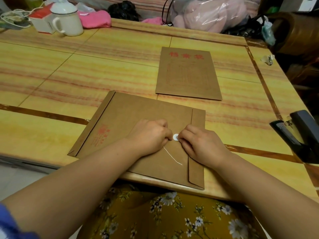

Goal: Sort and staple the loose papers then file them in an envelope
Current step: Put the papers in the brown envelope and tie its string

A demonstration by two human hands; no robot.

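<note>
Brown kraft envelope (138,135) lies flat at the near edge of the bench (51,66), its near right corner overhanging that edge, long axis running from left-far to right-near, flap end toward the right. The white closure disc (175,137) sits on the flap side, directly between the two hands. Left hand (151,135) rests on the envelope just left of the disc, fingers curled and pinching the white string (172,156), whose loose tail trails toward the near edge. Right hand (200,144) rests just right of the disc, fingertips curled at its rim; whether it also holds string cannot be told. Both hands are about equally near the disc. Judgement: closing is in hand; winding must circle the disc. A second envelope (188,73) lies further back, well apart. A black stapler (298,135) stands at the right edge.
</note>
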